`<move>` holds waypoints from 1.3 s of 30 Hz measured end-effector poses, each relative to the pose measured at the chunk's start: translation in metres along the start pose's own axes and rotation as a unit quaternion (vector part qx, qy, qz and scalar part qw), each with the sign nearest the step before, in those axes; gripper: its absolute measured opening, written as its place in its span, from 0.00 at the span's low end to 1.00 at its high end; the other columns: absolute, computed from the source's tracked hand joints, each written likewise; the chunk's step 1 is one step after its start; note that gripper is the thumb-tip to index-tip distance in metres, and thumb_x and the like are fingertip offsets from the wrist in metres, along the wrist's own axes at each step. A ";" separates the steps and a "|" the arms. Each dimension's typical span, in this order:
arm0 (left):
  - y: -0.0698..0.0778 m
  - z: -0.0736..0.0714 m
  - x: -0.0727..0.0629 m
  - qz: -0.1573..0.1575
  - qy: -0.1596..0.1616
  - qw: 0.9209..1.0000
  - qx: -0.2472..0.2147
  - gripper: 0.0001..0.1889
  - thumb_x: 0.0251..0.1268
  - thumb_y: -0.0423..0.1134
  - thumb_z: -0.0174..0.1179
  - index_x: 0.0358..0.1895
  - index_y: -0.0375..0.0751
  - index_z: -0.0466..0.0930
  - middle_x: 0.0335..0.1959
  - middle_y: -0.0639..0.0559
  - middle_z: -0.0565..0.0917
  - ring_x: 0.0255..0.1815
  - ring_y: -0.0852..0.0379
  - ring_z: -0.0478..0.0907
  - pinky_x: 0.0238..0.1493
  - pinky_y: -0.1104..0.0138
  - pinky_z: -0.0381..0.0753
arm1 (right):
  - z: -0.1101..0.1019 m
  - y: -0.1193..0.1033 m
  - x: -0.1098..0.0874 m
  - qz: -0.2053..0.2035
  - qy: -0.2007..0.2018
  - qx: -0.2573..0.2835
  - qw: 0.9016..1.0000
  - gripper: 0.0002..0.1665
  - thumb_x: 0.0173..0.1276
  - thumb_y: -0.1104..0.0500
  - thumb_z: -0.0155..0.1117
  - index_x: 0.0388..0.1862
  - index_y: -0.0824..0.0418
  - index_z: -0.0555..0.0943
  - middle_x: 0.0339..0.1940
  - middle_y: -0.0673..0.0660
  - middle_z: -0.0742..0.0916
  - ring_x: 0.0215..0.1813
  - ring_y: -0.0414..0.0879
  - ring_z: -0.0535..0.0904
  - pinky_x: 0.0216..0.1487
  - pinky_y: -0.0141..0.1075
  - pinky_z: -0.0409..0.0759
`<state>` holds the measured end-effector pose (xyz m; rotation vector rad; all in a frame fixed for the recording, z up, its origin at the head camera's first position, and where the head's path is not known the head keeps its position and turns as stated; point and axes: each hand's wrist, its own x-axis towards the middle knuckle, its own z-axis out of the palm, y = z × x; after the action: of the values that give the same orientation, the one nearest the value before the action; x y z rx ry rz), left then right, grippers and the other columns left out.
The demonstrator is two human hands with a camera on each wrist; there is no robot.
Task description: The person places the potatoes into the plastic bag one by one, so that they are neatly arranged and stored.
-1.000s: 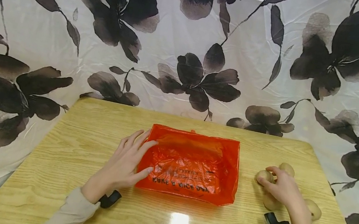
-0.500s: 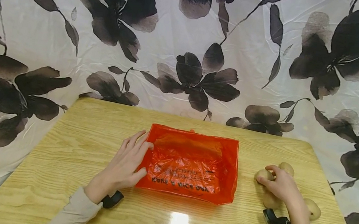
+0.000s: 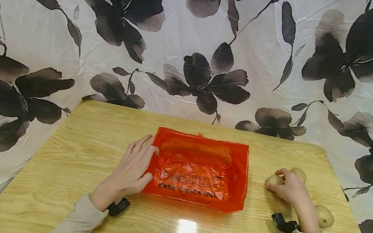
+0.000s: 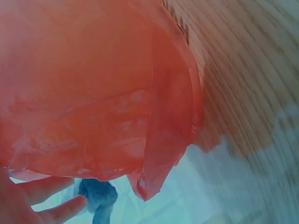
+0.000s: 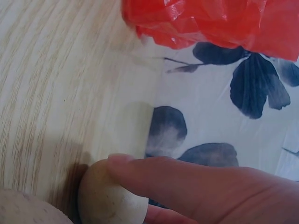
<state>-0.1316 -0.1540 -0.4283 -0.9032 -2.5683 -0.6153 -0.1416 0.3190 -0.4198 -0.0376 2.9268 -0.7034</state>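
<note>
A red plastic bag (image 3: 197,172) with dark lettering stands on the table with its mouth open and facing up. At the bag's left rim is my left hand (image 3: 127,171), thumb and index finger bent over the edge, other fingers along the outside. In the left wrist view the bag wall (image 4: 93,93) fills much of the picture, with fingertips below it. My right hand (image 3: 292,191) pinches a potato (image 3: 273,181) between thumb and fingers, right of the bag. The right wrist view shows the thumb (image 5: 154,175) lying on that potato, which is close over the table.
Further potatoes lie around my right hand: one behind it (image 3: 299,174), one partly hidden under the hand (image 3: 281,208), and one right of the wrist (image 3: 323,217). The wooden table (image 3: 81,150) ends at the back against a floral cloth (image 3: 203,37).
My left hand's thumb and index finger have drawn back from over the bag and bent at its left rim. My right hand stays on the same potato, its wrist shifted slightly left.
</note>
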 end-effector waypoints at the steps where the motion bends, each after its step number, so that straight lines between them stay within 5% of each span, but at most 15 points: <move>1: 0.000 0.000 0.000 0.001 0.002 1.000 0.000 0.21 0.45 0.38 0.46 0.48 0.40 0.65 0.69 0.34 0.66 0.76 0.37 0.52 0.66 0.41 0.54 | 0.000 0.000 0.000 0.001 0.000 0.000 1.000 0.32 0.59 0.54 0.72 0.53 0.76 0.74 0.43 0.76 0.80 0.41 0.65 0.79 0.42 0.55 0.77; 18: 0.001 0.002 0.001 -0.016 0.004 1.000 0.011 0.20 0.44 0.36 0.42 0.45 0.39 0.64 0.66 0.35 0.67 0.76 0.38 0.52 0.68 0.43 0.53 | -0.004 -0.007 0.000 -0.006 0.010 0.014 1.000 0.33 0.56 0.55 0.74 0.52 0.76 0.76 0.42 0.74 0.82 0.41 0.63 0.79 0.42 0.53 0.77; 29: 0.003 0.001 0.002 -0.010 0.011 1.000 0.022 0.19 0.44 0.35 0.42 0.45 0.38 0.65 0.52 0.40 0.73 0.75 0.36 0.53 0.67 0.41 0.53 | -0.009 -0.017 -0.001 -0.038 0.069 0.011 0.997 0.30 0.52 0.56 0.77 0.49 0.74 0.79 0.37 0.71 0.85 0.41 0.63 0.83 0.40 0.52 0.78; 39: 0.004 0.002 0.002 -0.011 0.017 0.999 0.035 0.18 0.45 0.35 0.41 0.44 0.36 0.66 0.44 0.44 0.75 0.75 0.35 0.54 0.66 0.41 0.52 | -0.020 -0.032 -0.008 -0.034 0.068 0.041 0.996 0.32 0.55 0.56 0.75 0.54 0.72 0.78 0.44 0.72 0.85 0.46 0.64 0.83 0.41 0.52 0.80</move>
<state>-0.1312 -0.1494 -0.4281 -0.8363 -2.5556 -0.5392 -0.1368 0.2997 -0.3871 -0.0863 3.0342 -0.8686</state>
